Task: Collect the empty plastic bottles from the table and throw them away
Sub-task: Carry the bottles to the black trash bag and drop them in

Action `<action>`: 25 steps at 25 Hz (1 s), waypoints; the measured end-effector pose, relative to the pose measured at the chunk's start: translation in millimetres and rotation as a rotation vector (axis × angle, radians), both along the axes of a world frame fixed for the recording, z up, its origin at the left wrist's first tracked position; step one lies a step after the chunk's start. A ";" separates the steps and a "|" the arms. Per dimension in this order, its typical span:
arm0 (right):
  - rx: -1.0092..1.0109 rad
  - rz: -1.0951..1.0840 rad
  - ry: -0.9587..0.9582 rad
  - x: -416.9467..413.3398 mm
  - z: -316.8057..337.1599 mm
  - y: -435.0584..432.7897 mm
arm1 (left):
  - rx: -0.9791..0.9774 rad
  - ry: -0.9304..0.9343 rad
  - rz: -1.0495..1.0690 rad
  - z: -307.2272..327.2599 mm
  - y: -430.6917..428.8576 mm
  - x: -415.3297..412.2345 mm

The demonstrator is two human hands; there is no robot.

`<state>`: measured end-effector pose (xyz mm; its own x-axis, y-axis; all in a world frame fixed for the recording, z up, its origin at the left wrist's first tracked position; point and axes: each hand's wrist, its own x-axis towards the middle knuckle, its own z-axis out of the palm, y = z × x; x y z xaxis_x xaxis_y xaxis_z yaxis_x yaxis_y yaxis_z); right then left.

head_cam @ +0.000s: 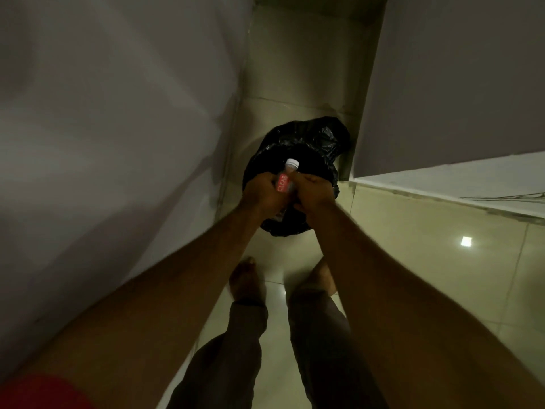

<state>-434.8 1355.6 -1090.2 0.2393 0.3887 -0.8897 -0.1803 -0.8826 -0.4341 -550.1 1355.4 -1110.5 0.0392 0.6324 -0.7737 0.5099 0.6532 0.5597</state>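
Note:
A clear plastic bottle with a white cap and a red label is held over a bin lined with a black bag on the floor. My left hand and my right hand both grip the bottle's body, one on each side, with the capped end pointing away from me. The lower part of the bottle is hidden by my fingers. A further pale shape shows below my hands; I cannot tell what it is.
The bin stands in a narrow corner between a grey wall on the left and a wall corner on the right. Glossy beige floor tiles spread to the right. My bare feet stand just short of the bin.

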 end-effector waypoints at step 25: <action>0.394 -0.639 -0.090 231.2 533.8 -236.2 | 0.346 -0.229 -0.359 540.7 -121.7 235.7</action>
<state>-203.6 1119.4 -556.4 0.5900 0.4349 -0.6803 -0.5541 -0.3948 -0.7329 -314.4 1233.7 -569.8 0.4424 0.7643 -0.4692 0.5069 0.2185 0.8338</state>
